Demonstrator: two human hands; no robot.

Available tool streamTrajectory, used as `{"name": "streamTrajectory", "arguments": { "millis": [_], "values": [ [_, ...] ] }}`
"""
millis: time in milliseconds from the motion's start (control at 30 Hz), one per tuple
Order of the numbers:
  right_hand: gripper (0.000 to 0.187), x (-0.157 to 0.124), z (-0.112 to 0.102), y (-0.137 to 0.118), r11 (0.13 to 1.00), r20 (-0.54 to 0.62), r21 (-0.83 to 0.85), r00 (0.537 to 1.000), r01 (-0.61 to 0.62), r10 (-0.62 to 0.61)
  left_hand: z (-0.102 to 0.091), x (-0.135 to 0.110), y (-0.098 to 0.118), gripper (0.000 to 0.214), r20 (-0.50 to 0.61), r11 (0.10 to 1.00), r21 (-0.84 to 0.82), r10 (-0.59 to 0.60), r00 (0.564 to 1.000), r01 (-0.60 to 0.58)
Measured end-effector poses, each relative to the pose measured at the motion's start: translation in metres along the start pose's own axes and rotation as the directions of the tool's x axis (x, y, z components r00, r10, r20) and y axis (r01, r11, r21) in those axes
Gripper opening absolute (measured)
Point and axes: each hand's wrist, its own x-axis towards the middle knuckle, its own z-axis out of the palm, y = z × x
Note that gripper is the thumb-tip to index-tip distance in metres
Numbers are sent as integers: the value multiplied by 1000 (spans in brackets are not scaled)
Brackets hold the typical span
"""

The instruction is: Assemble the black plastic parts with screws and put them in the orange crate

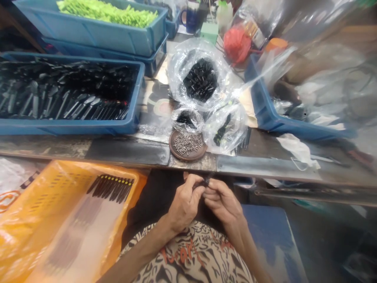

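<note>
Over my lap, just below the table edge, my left hand (187, 198) and my right hand (221, 198) meet fingertip to fingertip. Both are closed in a pinch on a small black piece (205, 181); its kind is too small and blurred to tell. Closest to them on the table is a round brown dish (188, 158) heaped with small metal pins or screws (188, 143). Behind the dish stand clear plastic bags: a small one (176, 125) with black bits, a large one (176, 88) full of black parts, and another (235, 135) with black and green parts.
At left, a blue tray (88, 127) holds many black handle-like parts; a blue bin (97, 37) behind it holds lime-green pieces. An orange basket (35, 224) beside my lap contains rows of dark, yellow-tipped parts (113, 188). Another blue bin (266, 110) stands right, near a white mask-like cloth (296, 149).
</note>
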Motion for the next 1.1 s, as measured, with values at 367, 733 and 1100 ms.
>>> {"name": "streamTrajectory", "arguments": {
  "millis": [367,733,1100],
  "values": [
    [31,-1,-14,2,991,67,111,996,-69,61,7,-3,-10,18,26,963,176,201,979,-203],
    [14,-6,1,23,514,-92,-769,729,380,-678,5,4,10,8,26,952,-242,-189,982,190],
    [10,-5,2,24,374,-48,-859,673,348,-738,7,4,10,10,43,907,-334,-259,965,258]
  ]
}}
